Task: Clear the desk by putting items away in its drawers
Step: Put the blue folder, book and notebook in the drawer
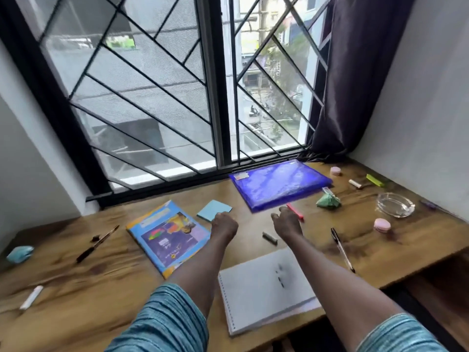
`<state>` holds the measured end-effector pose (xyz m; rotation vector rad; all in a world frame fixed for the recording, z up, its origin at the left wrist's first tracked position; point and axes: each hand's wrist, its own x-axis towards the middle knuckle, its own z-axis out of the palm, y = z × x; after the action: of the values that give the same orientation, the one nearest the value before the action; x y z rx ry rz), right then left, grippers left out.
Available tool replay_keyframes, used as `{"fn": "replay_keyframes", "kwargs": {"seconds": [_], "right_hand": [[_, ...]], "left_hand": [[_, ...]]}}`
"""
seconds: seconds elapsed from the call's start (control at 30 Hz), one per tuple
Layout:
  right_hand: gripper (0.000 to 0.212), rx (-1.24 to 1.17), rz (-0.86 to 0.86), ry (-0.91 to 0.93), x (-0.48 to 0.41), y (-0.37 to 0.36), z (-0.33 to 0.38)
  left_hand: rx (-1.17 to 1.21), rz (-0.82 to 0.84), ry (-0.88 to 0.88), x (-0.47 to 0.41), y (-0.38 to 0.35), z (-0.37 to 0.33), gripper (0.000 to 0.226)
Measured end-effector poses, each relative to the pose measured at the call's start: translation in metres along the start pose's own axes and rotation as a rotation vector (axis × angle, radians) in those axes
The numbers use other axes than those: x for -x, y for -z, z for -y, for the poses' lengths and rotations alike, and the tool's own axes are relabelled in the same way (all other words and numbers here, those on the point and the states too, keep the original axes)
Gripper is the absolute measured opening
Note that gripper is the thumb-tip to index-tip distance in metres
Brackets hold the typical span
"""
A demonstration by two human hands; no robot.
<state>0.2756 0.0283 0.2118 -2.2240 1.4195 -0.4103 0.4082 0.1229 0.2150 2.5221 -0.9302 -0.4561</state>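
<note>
Both my arms stretch forward over the wooden desk (253,196). My left hand (223,224) hovers just right of a colourful book (168,237) and below a blue sticky-note pad (214,210); its fingers curl down and hold nothing I can see. My right hand (286,223) hangs in front of a blue plastic folder (279,184), fingers loosely bent, beside a red marker (295,212). An open spiral notebook (264,288) lies between my forearms. A small grey cap-like piece (269,238) sits near my right wrist.
Scattered around: a black pen (342,248), a glass ashtray (395,205), two pink erasers (382,225) (335,170), green crumpled paper (328,201), a green highlighter (375,180), a dark pen (97,243) at left, a white stick (31,297). A barred window (218,97) backs the desk.
</note>
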Motion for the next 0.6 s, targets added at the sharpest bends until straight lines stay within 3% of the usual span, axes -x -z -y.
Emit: {"fn": "replay_keyframes", "kwargs": {"seconds": [0.13,0.3,0.47,0.6], "right_hand": [[0.026,0.113,0.048,0.044,-0.048,-0.001,-0.007],[0.038,0.227,0.127,0.128,-0.112,-0.028,-0.009],[0.047,0.435,0.136,0.167,-0.153,-0.055,-0.013],[0.042,0.502,0.075,0.234,-0.169,-0.069,-0.017]], "left_hand": [[0.136,0.091,0.074,-0.063,-0.008,-0.026,0.038],[0.322,0.178,0.195,-0.127,-0.027,-0.054,0.039],[0.488,0.157,0.364,-0.165,-0.044,-0.074,0.038],[0.573,0.174,0.402,-0.176,-0.050,-0.080,0.045]]}}
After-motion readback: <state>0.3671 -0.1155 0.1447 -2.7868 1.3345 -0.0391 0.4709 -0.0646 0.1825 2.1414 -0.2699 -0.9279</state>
